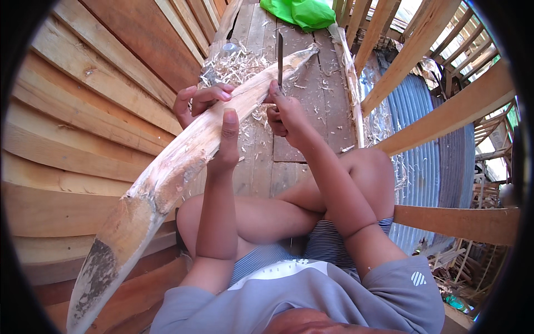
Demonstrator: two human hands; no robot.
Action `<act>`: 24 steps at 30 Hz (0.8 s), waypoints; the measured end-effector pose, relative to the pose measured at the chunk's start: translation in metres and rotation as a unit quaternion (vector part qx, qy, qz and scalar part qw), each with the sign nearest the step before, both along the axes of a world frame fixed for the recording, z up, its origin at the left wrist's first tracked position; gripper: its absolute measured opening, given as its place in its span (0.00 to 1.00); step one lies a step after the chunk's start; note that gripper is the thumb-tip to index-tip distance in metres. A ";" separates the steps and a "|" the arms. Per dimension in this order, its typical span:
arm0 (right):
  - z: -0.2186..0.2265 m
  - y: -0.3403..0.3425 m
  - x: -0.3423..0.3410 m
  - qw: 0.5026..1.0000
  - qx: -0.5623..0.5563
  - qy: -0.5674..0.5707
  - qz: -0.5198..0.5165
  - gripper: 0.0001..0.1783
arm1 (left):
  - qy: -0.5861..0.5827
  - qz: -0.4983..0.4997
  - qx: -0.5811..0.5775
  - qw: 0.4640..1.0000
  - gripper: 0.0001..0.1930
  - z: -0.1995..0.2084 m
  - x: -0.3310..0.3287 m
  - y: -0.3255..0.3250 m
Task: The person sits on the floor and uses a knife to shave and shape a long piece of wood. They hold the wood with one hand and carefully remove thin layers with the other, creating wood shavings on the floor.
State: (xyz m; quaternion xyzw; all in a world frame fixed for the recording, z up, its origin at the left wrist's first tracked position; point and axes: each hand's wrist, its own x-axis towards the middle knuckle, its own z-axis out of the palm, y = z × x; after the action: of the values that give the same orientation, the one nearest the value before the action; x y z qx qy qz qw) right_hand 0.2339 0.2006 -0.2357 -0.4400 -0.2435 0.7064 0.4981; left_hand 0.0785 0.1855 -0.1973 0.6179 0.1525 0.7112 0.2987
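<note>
A long pale piece of wood (181, 153), tapered at both ends, lies slantwise across in front of me. Its near end, at the lower left, carries dark bark-like patches, and most of its far half is pared bare. My left hand (227, 139) is wrapped around its middle, thumb on the near side and fingers over the far side. With fingers curled, my right hand (289, 114) holds a knife (280, 55) whose narrow dark blade points away from me, against or just over the wood's right edge. The handle is hidden in my fist.
Curled wood shavings (239, 65) litter the plank floor (261, 167). Stacked boards (94, 106) rise close on my left. A green plastic bag (300, 12) lies at the far end. To my right are wooden slats (445, 119) with corrugated metal sheets (414, 150) behind them. My crossed legs frame the near space.
</note>
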 end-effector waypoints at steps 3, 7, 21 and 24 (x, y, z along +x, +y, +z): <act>0.001 0.007 0.004 0.995 0.069 0.070 -0.003 0.25 | -0.027 -0.025 -0.035 0.999 0.44 0.007 0.014 -0.005; 0.002 0.009 0.002 0.990 0.080 0.091 -0.074 0.26 | -0.112 0.007 0.065 0.992 0.48 0.018 0.018 -0.022; 0.034 -0.035 -0.009 0.836 0.170 -0.516 -0.081 0.39 | -0.204 0.053 0.050 0.976 0.13 0.026 -0.015 -0.035; 0.026 -0.033 -0.020 0.812 0.174 -0.548 -0.100 0.36 | -0.224 0.025 0.046 0.973 0.13 0.025 -0.023 -0.029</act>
State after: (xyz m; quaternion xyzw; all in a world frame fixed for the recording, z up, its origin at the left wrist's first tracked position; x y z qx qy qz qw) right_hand 0.2140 0.1675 -0.2094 -0.6822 -0.5494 0.2410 0.4179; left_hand 0.0550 0.1567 -0.1727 0.4522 0.0648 0.8449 0.2783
